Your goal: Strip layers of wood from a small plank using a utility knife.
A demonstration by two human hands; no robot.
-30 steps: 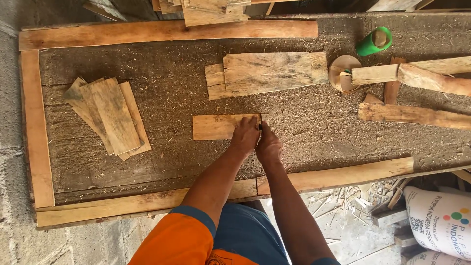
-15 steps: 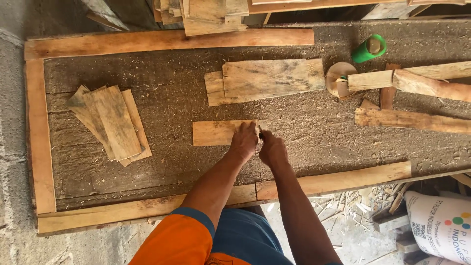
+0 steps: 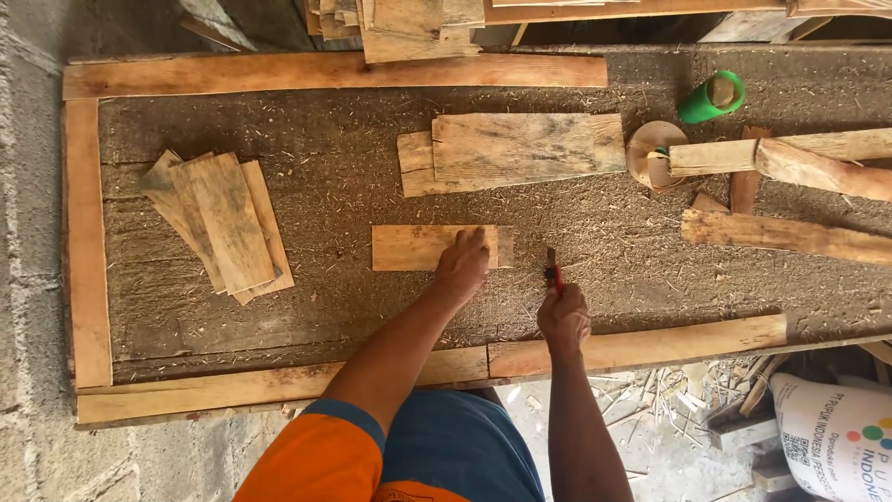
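L hand point(image 3: 462, 268) flat on small board point(image 3: 418, 247), fingers spread, not gripping. R hand point(image 3: 563, 318) clenched round red pencil point(image 3: 554, 271), just beside board's end, on bench point(image 3: 353, 186).

Bare bench point(image 3: 353, 186) lies open between the fanned stack of boards point(image 3: 223, 223) on one side and the rough logs point(image 3: 790, 232) on the other. Beyond, two overlapping boards point(image 3: 520, 149) block the way; raised edge strips point(image 3: 641, 344) border the near side.
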